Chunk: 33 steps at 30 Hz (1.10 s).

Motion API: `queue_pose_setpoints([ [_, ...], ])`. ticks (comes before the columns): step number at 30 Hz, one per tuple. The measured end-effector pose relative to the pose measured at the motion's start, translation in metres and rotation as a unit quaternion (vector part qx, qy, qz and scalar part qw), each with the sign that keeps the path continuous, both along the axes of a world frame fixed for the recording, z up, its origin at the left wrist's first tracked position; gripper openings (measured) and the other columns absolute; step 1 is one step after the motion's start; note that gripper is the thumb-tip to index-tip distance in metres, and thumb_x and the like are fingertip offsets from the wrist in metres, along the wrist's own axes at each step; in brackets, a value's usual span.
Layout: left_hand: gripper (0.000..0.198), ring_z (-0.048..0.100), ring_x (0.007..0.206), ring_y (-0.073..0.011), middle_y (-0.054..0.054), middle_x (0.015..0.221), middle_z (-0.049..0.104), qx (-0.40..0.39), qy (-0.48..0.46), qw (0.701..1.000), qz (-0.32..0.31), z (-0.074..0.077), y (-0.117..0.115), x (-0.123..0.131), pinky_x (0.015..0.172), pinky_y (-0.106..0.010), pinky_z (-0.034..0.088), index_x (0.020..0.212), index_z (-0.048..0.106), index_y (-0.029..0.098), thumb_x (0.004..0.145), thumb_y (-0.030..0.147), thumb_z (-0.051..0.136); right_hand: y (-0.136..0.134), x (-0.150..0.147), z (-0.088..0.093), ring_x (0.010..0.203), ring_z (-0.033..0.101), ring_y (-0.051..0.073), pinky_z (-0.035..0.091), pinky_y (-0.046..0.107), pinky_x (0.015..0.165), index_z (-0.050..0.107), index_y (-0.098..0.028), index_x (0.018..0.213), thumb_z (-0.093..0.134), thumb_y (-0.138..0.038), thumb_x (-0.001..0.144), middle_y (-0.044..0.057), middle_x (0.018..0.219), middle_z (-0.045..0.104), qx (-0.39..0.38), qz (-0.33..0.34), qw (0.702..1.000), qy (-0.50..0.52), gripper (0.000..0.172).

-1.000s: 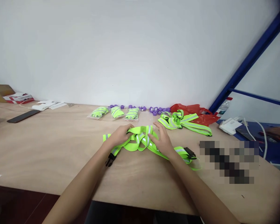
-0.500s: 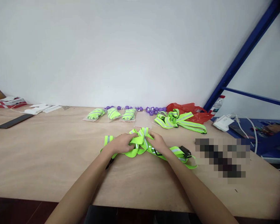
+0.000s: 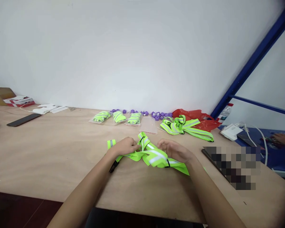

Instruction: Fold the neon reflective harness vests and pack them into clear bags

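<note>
A neon-yellow reflective strap harness (image 3: pixel 156 155) with silver stripes lies loosely bunched on the wooden table. My left hand (image 3: pixel 126 146) is closed on its left part, fingertips pinching the webbing. Beneath that wrist a black buckle (image 3: pixel 113 166) shows at the strap's end. Just right of the bunch, my right hand (image 3: pixel 177 150) is raised with loosely bent fingers apart, and I see no strap in them. Its wrist and forearm hide part of the harness's right end.
Behind stand several bagged straps (image 3: pixel 119 116), purple rolls (image 3: pixel 157 116), a clear bag (image 3: pixel 148 125), another loose harness (image 3: pixel 174 125) and a red plastic bag (image 3: pixel 204 117). At right are a white adapter (image 3: pixel 231 131), a bottle (image 3: pixel 225 113), a pixelated patch and another person's hand (image 3: pixel 284 139).
My right hand has come off the middle of the straps and moved right. A wide stretch of webbing now lies spread between my hands. The whole view has shifted slightly.
</note>
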<state>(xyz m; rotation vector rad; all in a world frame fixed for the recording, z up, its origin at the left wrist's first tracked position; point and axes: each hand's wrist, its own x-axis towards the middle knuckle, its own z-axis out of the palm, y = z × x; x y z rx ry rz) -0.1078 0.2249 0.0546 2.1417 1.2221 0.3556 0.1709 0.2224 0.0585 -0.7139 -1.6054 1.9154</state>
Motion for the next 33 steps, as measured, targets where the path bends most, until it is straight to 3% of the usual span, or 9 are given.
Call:
queue_pose_setpoints([
  [3, 0.03, 0.047, 0.055, -0.0138, 0.002, 0.061, 0.058, 0.049, 0.011, 0.998, -0.022, -0.003, 0.001, 0.002, 0.056, -0.026, 0.032, 0.071, 0.066, 0.017, 0.088, 0.039, 0.053, 0.002, -0.006, -0.008, 0.059, 0.054, 0.013, 0.039, 0.024, 0.055, 0.064, -0.019, 0.101, 0.074, -0.06, 0.072, 0.003, 0.08, 0.065, -0.009, -0.016, 0.995, -0.095, 0.051],
  [8, 0.03, 0.063, 0.094, -0.0251, -0.007, 0.105, 0.074, 0.187, 0.046, 0.981, -0.016, -0.007, 0.002, 0.007, 0.081, -0.03, 0.044, 0.113, 0.069, 0.022, 0.088, 0.024, 0.054, 0.02, -0.026, -0.04, 0.066, 0.054, 0.015, 0.042, 0.025, 0.058, 0.063, -0.02, 0.091, 0.068, -0.053, 0.08, -0.001, 0.073, 0.059, 0.213, -0.267, 0.93, -0.14, 0.034],
  [12, 0.054, 0.06, 0.108, -0.0281, -0.007, 0.121, 0.07, 0.261, 0.05, 0.963, -0.033, -0.009, 0.0, 0.008, 0.091, -0.036, 0.046, 0.135, 0.057, 0.024, 0.083, 0.009, 0.05, 0.03, -0.03, -0.057, 0.078, 0.059, 0.019, 0.046, 0.029, 0.066, 0.066, -0.02, 0.109, 0.071, -0.039, 0.074, 0.003, 0.088, 0.065, 0.284, -0.284, 0.898, -0.18, 0.04],
  [16, 0.062, 0.059, 0.113, -0.0272, -0.008, 0.135, 0.062, 0.302, 0.024, 0.953, -0.019, -0.007, -0.001, 0.008, 0.094, -0.038, 0.048, 0.147, 0.044, 0.024, 0.086, 0.011, 0.049, 0.033, -0.031, -0.059, 0.08, 0.059, 0.019, 0.047, 0.028, 0.067, 0.069, -0.021, 0.089, 0.066, -0.028, 0.071, 0.003, 0.09, 0.067, 0.344, -0.294, 0.87, -0.194, 0.02],
  [19, 0.061, 0.055, 0.123, -0.0296, -0.012, 0.142, 0.056, 0.319, 0.011, 0.947, 0.046, -0.007, 0.0, 0.009, 0.099, -0.041, 0.046, 0.15, 0.038, 0.019, 0.091, 0.022, 0.051, 0.03, -0.033, -0.056, 0.065, 0.056, 0.016, 0.044, 0.026, 0.059, 0.064, -0.021, 0.081, 0.061, -0.031, 0.077, 0.0, 0.076, 0.065, 0.331, -0.312, 0.873, -0.173, 0.011],
  [23, 0.06, 0.048, 0.13, -0.0359, -0.018, 0.149, 0.048, 0.312, 0.025, 0.937, 0.154, -0.008, 0.002, 0.011, 0.101, -0.05, 0.043, 0.152, 0.034, 0.014, 0.097, 0.034, 0.047, 0.025, -0.035, -0.053, 0.063, 0.06, 0.017, 0.047, 0.027, 0.058, 0.06, -0.021, 0.08, 0.062, -0.043, 0.083, 0.001, 0.072, 0.064, 0.296, -0.337, 0.888, -0.096, 0.022],
  [26, 0.055, 0.042, 0.134, -0.0401, -0.018, 0.155, 0.037, 0.322, 0.051, 0.926, 0.19, -0.009, 0.0, 0.015, 0.102, -0.056, 0.039, 0.145, 0.046, 0.019, 0.095, 0.039, 0.054, 0.022, -0.038, -0.051, 0.068, 0.064, 0.019, 0.051, 0.028, 0.061, 0.06, -0.021, 0.08, 0.065, -0.049, 0.083, 0.003, 0.075, 0.067, 0.28, -0.348, 0.894, -0.045, 0.029],
  [30, 0.032, 0.052, 0.12, -0.0339, -0.012, 0.128, 0.06, 0.355, 0.028, 0.918, 0.174, -0.009, -0.007, 0.026, 0.103, -0.052, 0.037, 0.108, 0.073, 0.023, 0.09, 0.048, 0.064, 0.02, -0.041, -0.052, 0.074, 0.068, 0.021, 0.055, 0.031, 0.067, 0.061, -0.021, 0.083, 0.068, -0.051, 0.082, 0.005, 0.08, 0.071, 0.262, -0.349, 0.9, -0.008, 0.031],
  [33, 0.033, 0.056, 0.106, -0.0289, -0.008, 0.109, 0.065, 0.331, -0.016, 0.928, 0.167, -0.009, -0.011, 0.036, 0.098, -0.047, 0.038, 0.105, 0.073, 0.024, 0.089, 0.051, 0.064, 0.018, -0.044, -0.054, 0.082, 0.07, 0.022, 0.056, 0.031, 0.073, 0.064, -0.021, 0.085, 0.068, -0.047, 0.083, 0.005, 0.086, 0.073, 0.28, -0.329, 0.902, 0.005, 0.026],
])
